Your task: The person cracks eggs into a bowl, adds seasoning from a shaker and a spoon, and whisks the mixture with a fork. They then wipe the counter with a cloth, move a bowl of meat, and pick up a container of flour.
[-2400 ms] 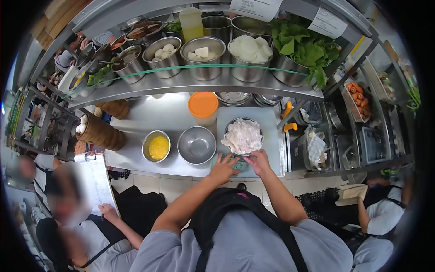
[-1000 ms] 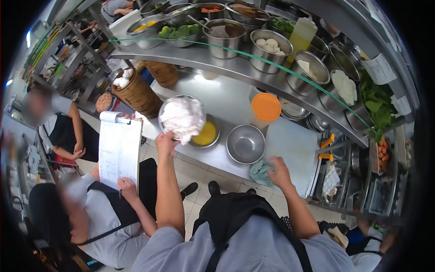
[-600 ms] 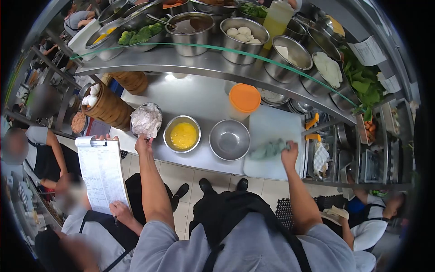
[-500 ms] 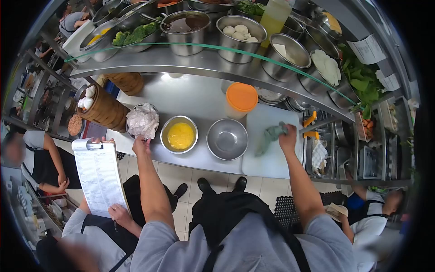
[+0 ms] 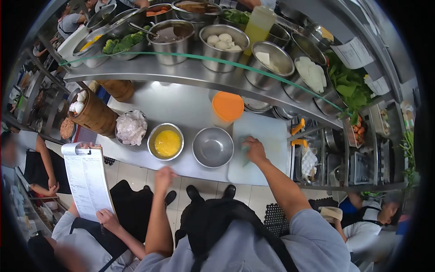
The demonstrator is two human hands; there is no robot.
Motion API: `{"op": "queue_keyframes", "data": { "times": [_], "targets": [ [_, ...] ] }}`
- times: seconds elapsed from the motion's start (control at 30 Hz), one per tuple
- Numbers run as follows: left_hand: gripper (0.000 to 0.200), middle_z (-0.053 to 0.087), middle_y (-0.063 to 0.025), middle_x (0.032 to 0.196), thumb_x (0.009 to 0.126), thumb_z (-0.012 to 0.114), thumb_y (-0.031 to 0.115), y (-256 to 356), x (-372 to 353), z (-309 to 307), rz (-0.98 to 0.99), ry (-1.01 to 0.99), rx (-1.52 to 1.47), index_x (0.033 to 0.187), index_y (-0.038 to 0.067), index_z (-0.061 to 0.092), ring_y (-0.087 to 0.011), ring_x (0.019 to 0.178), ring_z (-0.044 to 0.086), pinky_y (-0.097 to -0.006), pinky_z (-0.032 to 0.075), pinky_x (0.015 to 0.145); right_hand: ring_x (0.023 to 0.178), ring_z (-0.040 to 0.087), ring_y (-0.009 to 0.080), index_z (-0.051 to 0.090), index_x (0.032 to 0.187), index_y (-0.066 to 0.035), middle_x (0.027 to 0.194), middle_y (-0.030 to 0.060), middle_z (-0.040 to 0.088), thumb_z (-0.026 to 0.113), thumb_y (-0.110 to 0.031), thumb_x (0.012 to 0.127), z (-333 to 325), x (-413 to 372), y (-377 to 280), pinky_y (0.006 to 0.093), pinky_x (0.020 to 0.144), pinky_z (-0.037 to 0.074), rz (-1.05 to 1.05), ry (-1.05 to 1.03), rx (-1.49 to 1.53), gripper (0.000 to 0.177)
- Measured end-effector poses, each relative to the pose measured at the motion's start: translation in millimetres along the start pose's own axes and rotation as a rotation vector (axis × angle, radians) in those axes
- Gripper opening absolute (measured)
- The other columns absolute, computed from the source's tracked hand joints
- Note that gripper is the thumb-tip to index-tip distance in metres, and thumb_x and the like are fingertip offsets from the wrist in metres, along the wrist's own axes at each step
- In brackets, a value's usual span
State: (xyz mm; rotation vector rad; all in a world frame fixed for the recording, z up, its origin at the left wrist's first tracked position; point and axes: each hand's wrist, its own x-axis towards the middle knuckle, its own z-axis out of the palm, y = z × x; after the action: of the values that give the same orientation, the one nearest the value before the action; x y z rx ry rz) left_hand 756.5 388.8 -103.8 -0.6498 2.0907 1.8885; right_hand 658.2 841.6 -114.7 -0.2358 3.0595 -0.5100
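My right hand (image 5: 254, 148) is closed on a green cloth (image 5: 246, 154), which lies on the white cutting board (image 5: 267, 170). My left hand (image 5: 166, 176) is in the air just off the front edge of the steel counter (image 5: 195, 174), its fingers curled and somewhat blurred. Nearest to it is a metal bowl of yellow liquid egg (image 5: 166, 143). An empty metal bowl (image 5: 213, 148) sits between that bowl and the board. Farther left stands a bowl heaped with pale, greyish-pink food (image 5: 131, 128).
An orange-lidded tub (image 5: 227, 108) stands behind the board. Bamboo steamers (image 5: 95, 117) are at the left. A steel shelf (image 5: 199, 75) with food containers crosses above the counter. At the left, a co-worker holds a clipboard (image 5: 88, 183); other people stand at both sides.
My left hand has come away from the bowl of pale food, moving right and toward me. My right hand has moved left and nearer with the cloth across the board. The view has shifted slightly.
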Motion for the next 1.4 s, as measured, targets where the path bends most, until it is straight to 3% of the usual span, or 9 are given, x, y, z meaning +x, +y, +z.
{"op": "queue_keyframes", "data": {
  "times": [0.13, 0.4, 0.5, 0.6, 0.73, 0.9, 1.0, 1.13, 1.4],
  "targets": [
    [0.043, 0.069, -0.009, 0.085, 0.098, 0.062, 0.044, 15.3, -30.9, 105.3, -0.143, -0.163, -0.001, 0.102, 0.001, 0.065, -0.0153, 0.059, 0.067, -0.0279, 0.055, 0.051, 0.102, 0.062, 0.0339, 0.075, 0.093, -0.013, 0.11, 0.0101, 0.067, 0.063, 0.004, 0.062, -31.7, -70.6, 10.3, 0.0435, 0.091, 0.052, -0.289, -0.199, 0.049, 0.037],
    [0.024, 0.069, -0.0109, 0.076, 0.089, 0.065, 0.019, -15.3, 18.8, 178.1, 0.037, 0.06, -0.197, 0.1, -0.002, 0.069, -0.0194, 0.062, 0.071, -0.032, 0.059, 0.057, 0.132, 0.048, 0.0413, 0.061, 0.134, -0.017, 0.144, 0.0181, 0.051, 0.073, -0.013, 0.072, -97.5, -131.2, 103.4, 0.0531, 0.106, 0.042, 0.374, 0.044, -0.375, 0.062],
    [0.022, 0.07, -0.0132, 0.071, 0.085, 0.06, 0.012, 22.6, -9.8, 176.3, 0.068, -0.015, 0.0, 0.096, -0.004, 0.07, -0.0197, 0.061, 0.071, -0.0337, 0.059, 0.059, 0.14, 0.037, 0.0473, 0.048, 0.147, -0.019, 0.156, 0.0212, 0.035, 0.078, -0.032, 0.077, -87.7, -129.1, 87.5, 0.0616, 0.11, 0.033, 0.342, 0.078, -0.183, 0.077],
    [0.025, 0.071, -0.0123, 0.081, 0.091, 0.064, 0.019, 10.9, -15.1, 206.5, 0.123, -0.276, 0.001, 0.103, -0.003, 0.068, -0.019, 0.068, 0.072, -0.0326, 0.06, 0.061, 0.121, 0.058, 0.0395, 0.036, 0.153, -0.02, 0.152, 0.0218, 0.039, 0.075, -0.04, 0.085, -90.3, -110.7, 10.1, 0.0546, 0.089, 0.054, 0.616, -0.172, 1.115, 0.081],
    [0.034, 0.07, -0.0094, 0.094, 0.098, 0.064, 0.032, 42.7, -36.1, 213.6, 0.05, -0.591, -0.105, 0.111, 0.0, 0.065, -0.0172, 0.077, 0.072, -0.0307, 0.06, 0.064, 0.115, 0.06, 0.0377, 0.037, 0.145, -0.012, 0.133, 0.0194, 0.055, 0.06, -0.018, 0.091, -49.0, -102.2, 20.2, 0.0524, 0.085, 0.056, 0.806, -0.229, 1.243, 0.06],
    [0.042, 0.064, -0.0091, 0.078, 0.097, 0.062, 0.047, 2.7, 23.2, 97.1, 0.389, 0.66, 0.175, 0.1, 0.005, 0.056, -0.0262, 0.071, 0.067, -0.0417, 0.052, 0.062, 0.11, 0.064, 0.036, 0.039, 0.141, -0.01, 0.127, 0.0189, 0.058, 0.054, -0.005, 0.089, -30.7, -101.9, 60.3, 0.0524, 0.087, 0.058, 0.871, 0.003, 1.327, 0.054],
    [0.058, 0.062, -0.0125, 0.091, 0.092, 0.068, 0.052, 10.0, 34.4, 29.5, 0.01, 0.699, -0.018, 0.117, 0.004, 0.046, -0.0257, 0.069, 0.066, -0.0376, 0.056, 0.054, 0.112, 0.063, 0.0378, 0.034, 0.148, -0.011, 0.131, 0.0194, 0.056, 0.062, -0.026, 0.096, -34.9, -104.0, 80.1, 0.0495, 0.089, 0.057, 0.878, -0.052, 1.397, 0.061],
    [0.022, 0.064, -0.0091, 0.091, 0.096, 0.065, 0.019, -22.4, 79.6, -7.4, 0.004, 0.399, -0.305, 0.109, 0.006, 0.054, -0.0203, 0.071, 0.066, -0.0296, 0.057, 0.058, 0.11, 0.061, 0.0402, 0.026, 0.156, -0.016, 0.146, 0.019, 0.043, 0.057, -0.07, 0.09, -57.3, -127.6, 79.3, 0.0505, 0.088, 0.053, 0.94, -0.062, 1.348, 0.09],
    [0.014, 0.056, -0.0025, 0.08, 0.093, 0.064, 0.015, -15.3, 52.4, 40.6, 0.074, 0.238, -0.292, 0.093, 0.008, 0.052, -0.013, 0.063, 0.055, -0.0287, 0.054, 0.058, 0.063, 0.057, 0.0157, 0.06, 0.117, -0.016, 0.093, 0.0048, 0.061, 0.057, -0.03, 0.096, -37.2, -278.9, 195.3, 0.0314, 0.055, 0.049, 1.281, 0.846, 1.335, 0.026]
  ]
}}
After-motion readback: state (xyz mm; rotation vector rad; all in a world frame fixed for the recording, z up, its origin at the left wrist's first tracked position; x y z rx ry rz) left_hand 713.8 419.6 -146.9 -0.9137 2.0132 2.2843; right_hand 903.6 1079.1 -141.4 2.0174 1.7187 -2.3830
